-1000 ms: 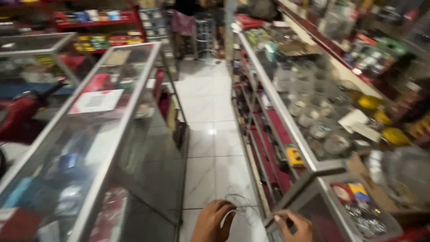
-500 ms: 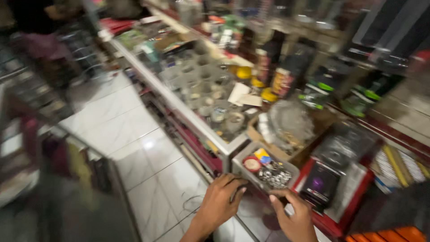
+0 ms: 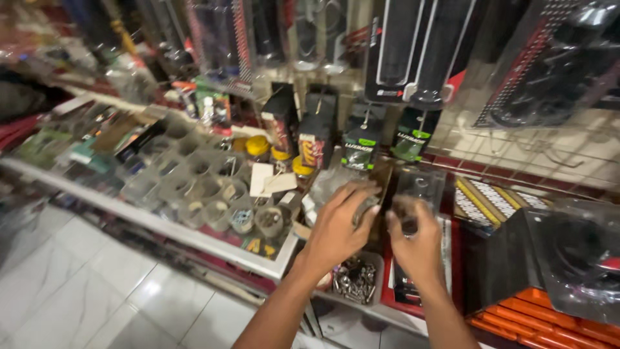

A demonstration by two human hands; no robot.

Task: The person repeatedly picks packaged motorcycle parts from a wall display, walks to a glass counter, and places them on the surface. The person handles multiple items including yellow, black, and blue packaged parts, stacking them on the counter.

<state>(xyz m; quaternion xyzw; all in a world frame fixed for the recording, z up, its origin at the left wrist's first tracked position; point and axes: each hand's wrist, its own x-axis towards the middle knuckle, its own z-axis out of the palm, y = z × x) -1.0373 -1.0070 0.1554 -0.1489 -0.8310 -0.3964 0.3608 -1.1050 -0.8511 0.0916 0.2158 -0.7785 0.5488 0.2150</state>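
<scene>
Both hands over the counter, just above the bolt tray.

We have the left hand (image 3: 339, 226) and right hand (image 3: 416, 242) close together, fingers curled on something small; blur hides it, so we cannot tell the grip. Bolt tray (image 3: 355, 281) sits just below the left hand, cup grid (image 3: 200, 187) left of the tray, clear pack (image 3: 420, 187) above the right hand.

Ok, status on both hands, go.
Left hand and right hand raised over the counter, fingers curled, contents blurred. Tray of metal bits below. Clear packet just beyond.
</scene>
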